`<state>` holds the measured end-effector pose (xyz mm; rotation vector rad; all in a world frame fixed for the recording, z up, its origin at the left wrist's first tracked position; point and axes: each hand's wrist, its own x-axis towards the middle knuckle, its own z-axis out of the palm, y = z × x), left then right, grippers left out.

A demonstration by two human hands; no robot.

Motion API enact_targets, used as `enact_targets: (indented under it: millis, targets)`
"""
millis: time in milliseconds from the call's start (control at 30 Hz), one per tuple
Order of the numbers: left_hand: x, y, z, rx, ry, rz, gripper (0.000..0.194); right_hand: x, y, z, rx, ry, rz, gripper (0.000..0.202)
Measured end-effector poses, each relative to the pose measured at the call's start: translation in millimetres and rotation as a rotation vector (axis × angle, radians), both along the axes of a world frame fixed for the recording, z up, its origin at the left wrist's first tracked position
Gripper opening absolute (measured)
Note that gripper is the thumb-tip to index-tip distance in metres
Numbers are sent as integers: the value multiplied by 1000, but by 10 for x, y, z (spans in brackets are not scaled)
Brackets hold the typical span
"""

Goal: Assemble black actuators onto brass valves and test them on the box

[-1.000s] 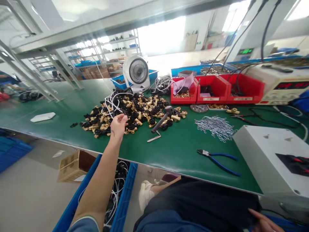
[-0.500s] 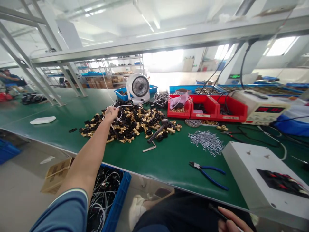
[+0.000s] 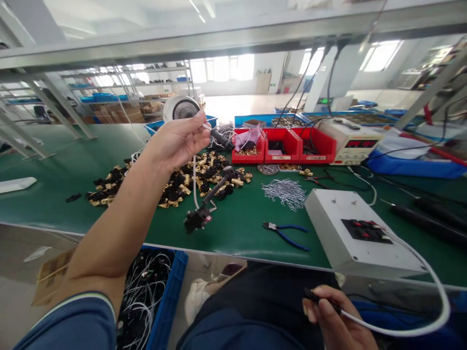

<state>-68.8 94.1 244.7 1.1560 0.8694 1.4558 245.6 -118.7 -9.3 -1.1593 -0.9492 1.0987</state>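
My left hand (image 3: 184, 141) is raised over the bench, its fingers pinching a white cable (image 3: 194, 180) near a black connector (image 3: 221, 139) that points to the right. From the same hand the cable hangs down to a small black part (image 3: 197, 218) with a bit of red on it. Low at the right, my right hand (image 3: 333, 318) is closed on another black connector (image 3: 315, 295). A thick white cable (image 3: 419, 332) loops from that connector up to a grey box (image 3: 339, 233) with black and red terminals. Behind my left hand lies a pile of brass and black fittings (image 3: 182, 187).
Blue-handled cutters (image 3: 288, 233), a heap of wire hooks (image 3: 284, 193) and a dark hammer-like tool (image 3: 219, 184) lie on the green bench (image 3: 241, 238). Red bins (image 3: 280, 158), a power supply (image 3: 350, 141) and a fan (image 3: 170, 107) stand behind. A blue crate (image 3: 175, 291) sits below.
My left hand has come up from the pile towards me, bringing the cable and black part. My right hand has risen into fuller view with its connector. The view has swung right.
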Motion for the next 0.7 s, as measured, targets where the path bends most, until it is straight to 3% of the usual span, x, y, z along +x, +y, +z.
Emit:
enact_targets:
  millis: [167, 267, 367, 533, 600, 700]
  targets:
    - [290, -355, -156, 51, 39, -85, 35, -124, -27, 162, 65, 99, 56, 21]
    - [417, -584, -343, 91, 7, -207, 30, -211, 3, 290, 113, 145, 70, 16]
    - [513, -865, -704, 76, -56, -371, 18, -270, 53, 400, 157, 157, 69, 14]
    - [665, -1392, -1403, 24, -118, -398, 5, -331, 106, 577, 194, 238, 83, 34]
    - [742, -1570, -1587, -43, -176, -378, 2, -359, 121, 653, 201, 272, 82, 44]
    - [836, -1749, -1727, -211, -232, -334, 3, -404, 153, 741, 186, 275, 65, 46]
